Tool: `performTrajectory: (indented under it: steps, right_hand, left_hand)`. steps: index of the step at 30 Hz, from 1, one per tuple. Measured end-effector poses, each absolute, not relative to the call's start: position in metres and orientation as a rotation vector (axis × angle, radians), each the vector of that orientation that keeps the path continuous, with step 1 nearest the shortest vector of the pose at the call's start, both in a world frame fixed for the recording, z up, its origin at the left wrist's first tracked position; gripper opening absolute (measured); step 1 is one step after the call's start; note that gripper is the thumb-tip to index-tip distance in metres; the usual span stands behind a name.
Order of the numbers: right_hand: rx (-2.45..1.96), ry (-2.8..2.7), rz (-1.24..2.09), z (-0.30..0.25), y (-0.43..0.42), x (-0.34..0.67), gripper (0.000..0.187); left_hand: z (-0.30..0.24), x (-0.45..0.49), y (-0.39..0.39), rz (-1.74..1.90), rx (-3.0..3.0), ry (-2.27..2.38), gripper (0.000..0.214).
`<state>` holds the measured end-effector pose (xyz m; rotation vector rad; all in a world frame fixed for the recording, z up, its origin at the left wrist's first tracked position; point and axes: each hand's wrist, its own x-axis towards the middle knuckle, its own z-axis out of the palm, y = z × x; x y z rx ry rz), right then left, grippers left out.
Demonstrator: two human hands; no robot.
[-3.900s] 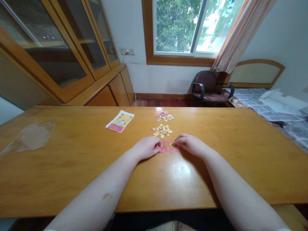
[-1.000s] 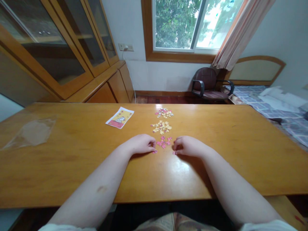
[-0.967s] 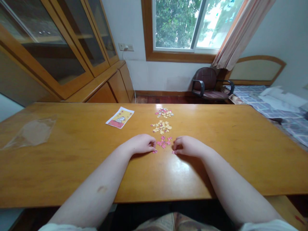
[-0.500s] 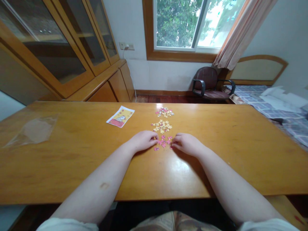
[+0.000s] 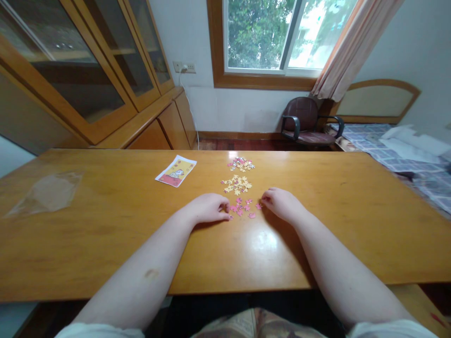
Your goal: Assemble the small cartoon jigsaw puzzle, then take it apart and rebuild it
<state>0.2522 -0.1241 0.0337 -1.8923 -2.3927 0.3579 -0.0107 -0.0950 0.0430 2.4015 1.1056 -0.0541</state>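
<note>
A small cluster of pink puzzle pieces (image 5: 243,208) lies on the wooden table (image 5: 105,220) between my hands. My left hand (image 5: 207,208) rests curled on the table, its fingertips pinched at a pink piece on the cluster's left edge. My right hand (image 5: 282,203) rests curled at the cluster's right, fingertips touching a pink piece (image 5: 259,205). Beyond lie a pile of yellow pieces (image 5: 237,184) and a mixed yellow and pink pile (image 5: 241,164).
A picture card (image 5: 175,171) lies at the table's far middle left. A clear plastic bag (image 5: 45,193) sits at the left. Behind the table are wooden cabinets (image 5: 105,80), a dark armchair (image 5: 305,119), a window and a bed (image 5: 405,155) at the right.
My right hand moved right and a little farther away, taking a pink piece to the cluster's right side. My left hand stayed at the cluster's left edge. The pink pieces are spread out differently.
</note>
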Motion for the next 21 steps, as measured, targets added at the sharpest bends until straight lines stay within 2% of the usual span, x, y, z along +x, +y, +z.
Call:
performTrajectory:
  steps: [9,21]
  right_hand:
    - [-1.723,-2.476,0.539,0.0281,-0.1237,0.2513,0.018]
    - [-1.757,-2.324,0.604,0.0244,-0.1256,0.2466,0.007]
  left_hand:
    - [0.0421,-0.0047,-0.0996,-0.068,2.418,1.011,0.015]
    - [0.0369,-0.0082,-0.0932,0.155,2.282,1.111,0.025]
